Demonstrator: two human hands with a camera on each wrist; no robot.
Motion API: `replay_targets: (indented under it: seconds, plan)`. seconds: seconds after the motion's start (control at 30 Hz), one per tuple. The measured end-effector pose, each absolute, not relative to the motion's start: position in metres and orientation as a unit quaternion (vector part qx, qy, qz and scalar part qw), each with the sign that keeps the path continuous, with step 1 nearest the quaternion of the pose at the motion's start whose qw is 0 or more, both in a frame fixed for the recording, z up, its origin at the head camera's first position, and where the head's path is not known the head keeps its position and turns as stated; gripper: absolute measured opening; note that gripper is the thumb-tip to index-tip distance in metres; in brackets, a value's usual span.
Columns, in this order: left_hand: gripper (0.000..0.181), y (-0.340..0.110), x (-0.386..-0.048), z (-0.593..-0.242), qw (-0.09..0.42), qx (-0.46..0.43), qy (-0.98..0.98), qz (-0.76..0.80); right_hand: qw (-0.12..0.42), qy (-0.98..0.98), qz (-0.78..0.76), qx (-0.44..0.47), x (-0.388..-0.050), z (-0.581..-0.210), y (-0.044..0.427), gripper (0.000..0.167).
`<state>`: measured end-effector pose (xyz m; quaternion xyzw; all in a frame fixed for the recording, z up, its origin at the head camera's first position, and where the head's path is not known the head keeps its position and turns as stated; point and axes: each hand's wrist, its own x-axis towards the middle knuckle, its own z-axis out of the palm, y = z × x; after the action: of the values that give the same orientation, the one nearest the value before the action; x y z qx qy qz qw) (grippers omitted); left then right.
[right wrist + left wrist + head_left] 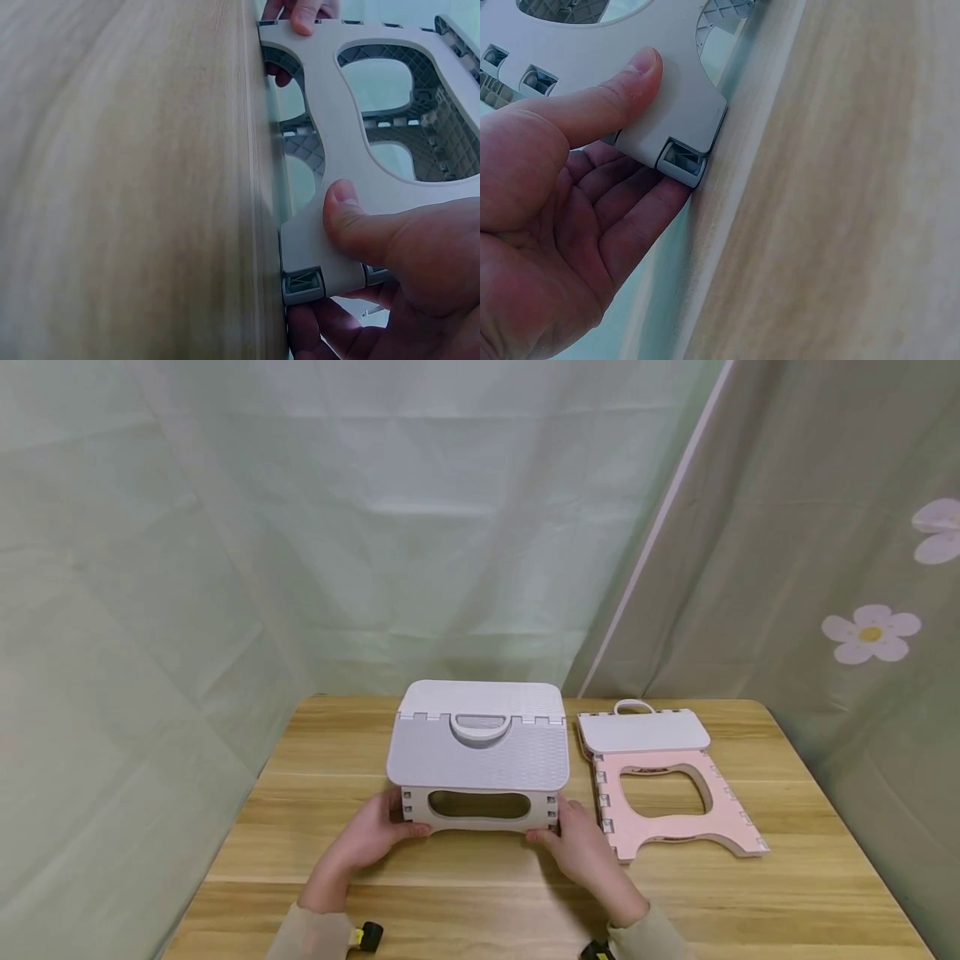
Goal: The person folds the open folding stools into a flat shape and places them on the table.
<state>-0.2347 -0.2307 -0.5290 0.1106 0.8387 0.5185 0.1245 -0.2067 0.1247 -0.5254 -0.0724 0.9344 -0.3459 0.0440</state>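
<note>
A grey and white folding step stool (477,756) stands unfolded on the wooden table, its handle lying flat on the top panel. My left hand (372,832) grips the lower left corner, thumb on the front leg panel and fingers round the side, as the left wrist view shows close up on the leg (676,97). At the opposite corner my right hand (579,847) holds the stool likewise, its thumb pressed to the front panel. The right wrist view looks through the cutout of the leg panel (337,150) to the textured inside.
A pink folding stool with a white top (643,731) lies folded flat on the table (480,910), right of the grey one. Behind the table hangs a pale green curtain (450,527), with flowers printed on its right part.
</note>
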Motion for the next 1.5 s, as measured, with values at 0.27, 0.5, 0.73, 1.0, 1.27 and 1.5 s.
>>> replay_targets:
  seconds: [0.27, 0.5, 0.73, 1.0, 1.27, 1.5]
  plan:
    - [0.046, -0.231, -0.2343, -0.5292, 0.124, 0.109, 0.841, 0.515, 0.043, 0.935, -0.344, -0.074, -0.2057, -0.5253, 0.1239, 0.064]
    - [0.046, -0.2312, -0.2343, -0.5292, 0.123, 0.113, 0.84, 0.516, 0.041, 0.934, -0.347, -0.075, -0.2057, -0.5261, 0.1236, 0.062]
    - [0.045, -0.2323, -0.2339, -0.5299, 0.124, 0.111, 0.844, 0.509, 0.041, 0.935, -0.345, -0.077, -0.2053, -0.527, 0.1227, 0.059]
    - [0.045, -0.2323, -0.2348, -0.5303, 0.125, 0.11, 0.849, 0.502, 0.041, 0.936, -0.34, -0.075, -0.2053, -0.5265, 0.1223, 0.061]
    - [0.044, -0.2323, -0.2351, -0.5303, 0.128, 0.107, 0.849, 0.502, 0.042, 0.938, -0.335, -0.074, -0.2048, -0.5259, 0.1221, 0.062]
    - [0.045, -0.2313, -0.2351, -0.5291, 0.128, 0.102, 0.848, 0.505, 0.042, 0.937, -0.337, -0.077, -0.2057, -0.525, 0.1223, 0.061]
